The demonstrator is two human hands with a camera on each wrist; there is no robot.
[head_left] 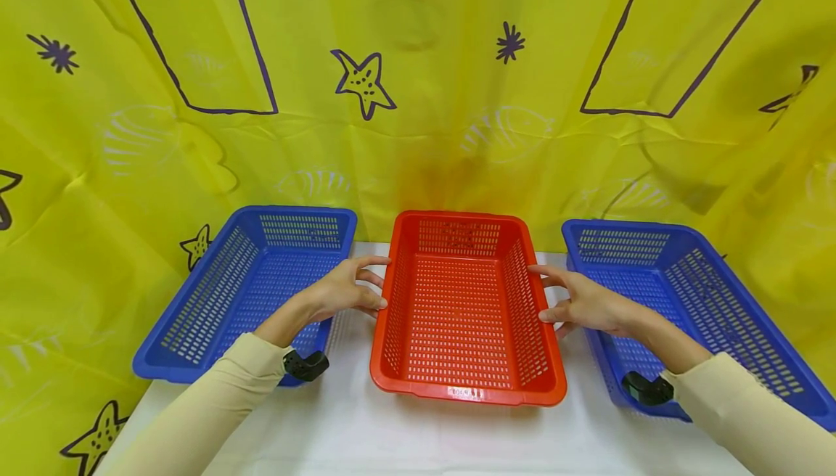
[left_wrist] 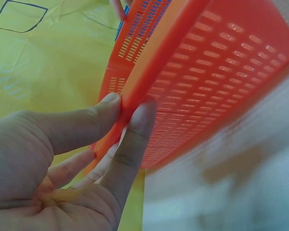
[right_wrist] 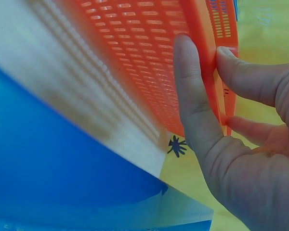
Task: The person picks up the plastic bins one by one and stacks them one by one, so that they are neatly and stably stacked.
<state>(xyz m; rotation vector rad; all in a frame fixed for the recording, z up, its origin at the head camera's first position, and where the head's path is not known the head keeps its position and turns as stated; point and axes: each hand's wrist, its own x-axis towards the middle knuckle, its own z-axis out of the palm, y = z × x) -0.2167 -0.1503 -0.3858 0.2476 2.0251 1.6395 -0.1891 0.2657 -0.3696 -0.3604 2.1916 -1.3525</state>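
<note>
A red plastic basket point(head_left: 457, 316) with slotted walls stands in the middle of the white table, nothing inside it. My left hand point(head_left: 342, 289) pinches its left rim; in the left wrist view the thumb lies on the rim and a finger point(left_wrist: 135, 139) presses the slotted wall from outside. On the opposite side my right hand point(head_left: 591, 302) pinches the right rim the same way, with a finger point(right_wrist: 190, 82) against the outer wall in the right wrist view.
One blue basket point(head_left: 186, 373) stands left of the red one, partly behind my left forearm. Another blue basket point(head_left: 771, 316) is at the right, under my right forearm. A yellow patterned curtain point(head_left: 418, 135) hangs behind the white table point(head_left: 366, 432).
</note>
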